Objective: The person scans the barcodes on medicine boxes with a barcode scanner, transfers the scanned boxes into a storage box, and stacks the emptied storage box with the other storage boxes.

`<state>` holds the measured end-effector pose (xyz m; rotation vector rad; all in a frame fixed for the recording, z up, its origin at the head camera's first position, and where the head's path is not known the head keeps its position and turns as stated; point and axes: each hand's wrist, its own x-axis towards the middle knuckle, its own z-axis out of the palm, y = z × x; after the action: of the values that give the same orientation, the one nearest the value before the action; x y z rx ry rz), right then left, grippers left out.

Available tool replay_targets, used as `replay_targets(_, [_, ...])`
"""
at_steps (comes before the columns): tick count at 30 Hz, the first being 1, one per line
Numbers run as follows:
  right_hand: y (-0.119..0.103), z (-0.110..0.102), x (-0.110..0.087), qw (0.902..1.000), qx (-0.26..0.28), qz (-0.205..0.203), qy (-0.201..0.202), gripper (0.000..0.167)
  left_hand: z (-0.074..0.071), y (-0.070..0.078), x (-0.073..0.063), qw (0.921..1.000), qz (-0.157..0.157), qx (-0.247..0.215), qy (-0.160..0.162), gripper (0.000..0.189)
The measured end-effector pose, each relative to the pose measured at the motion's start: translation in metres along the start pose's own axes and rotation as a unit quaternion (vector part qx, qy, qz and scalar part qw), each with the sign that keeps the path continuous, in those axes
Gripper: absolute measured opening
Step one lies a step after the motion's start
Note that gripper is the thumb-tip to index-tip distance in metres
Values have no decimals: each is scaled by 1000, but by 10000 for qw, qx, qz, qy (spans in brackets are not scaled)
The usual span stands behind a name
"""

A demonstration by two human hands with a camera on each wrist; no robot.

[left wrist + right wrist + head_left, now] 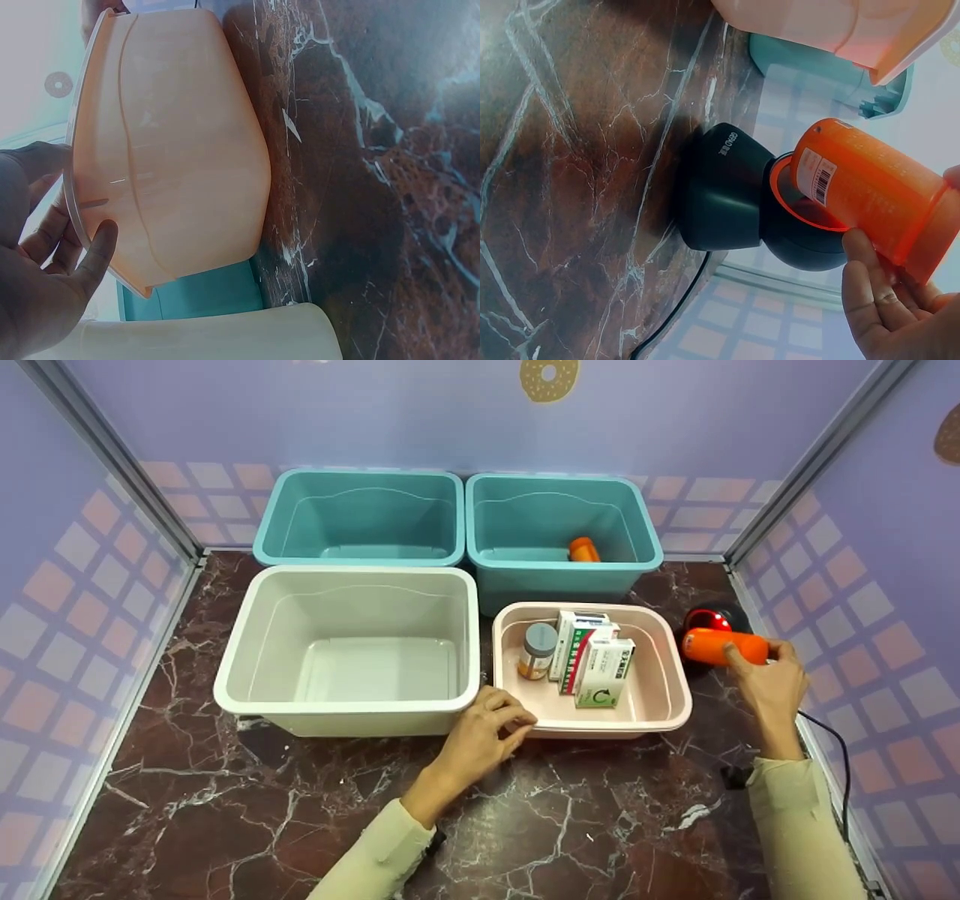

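My right hand (pixel 772 679) grips an orange bottle (pixel 712 647) by its cap end. In the right wrist view the bottle (pixel 862 195) is tilted, its barcode label facing the glowing red window of a black scanner (pixel 727 191). My left hand (pixel 484 731) rests at the near left rim of the pink bin (pixel 660 712); in the left wrist view its thumb and fingers lie on either side of that rim. Inside the pink bin stand a grey-capped bottle (pixel 538 651) and several medicine boxes (pixel 604 671).
A white bin (pixel 345 709) stands left of the pink one. Behind are two teal bins, the left one (pixel 360 561) and the right one (pixel 562 565), which holds another orange bottle (pixel 583 550). A black cable (pixel 844 750) runs along the right wall.
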<state>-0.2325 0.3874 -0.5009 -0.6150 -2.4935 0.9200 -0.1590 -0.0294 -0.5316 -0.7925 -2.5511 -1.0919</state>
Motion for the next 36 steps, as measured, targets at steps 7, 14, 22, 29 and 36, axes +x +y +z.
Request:
replay_targets(7, [1,0,-1,10000,26,-40,-68,72,0,0,0,10000,-29,15,-29,12])
replay_targets(14, [0,0,-2,9998,30,-50,-174,72,-1,1,0,10000,12,11,7,10])
replay_targets(22, [-5,2,0,9999,82,-138,-46,67,-1,1,-1,10000,26,39,32,9])
replay_targets(29, [-14,0,0,9994,192,-275,19,65,-1,1,0,10000,3,48,22,9])
replay_targets(36, [-22,-2,4,9994,235,-263,11,65,0,0,-1,10000,29,20,47,10])
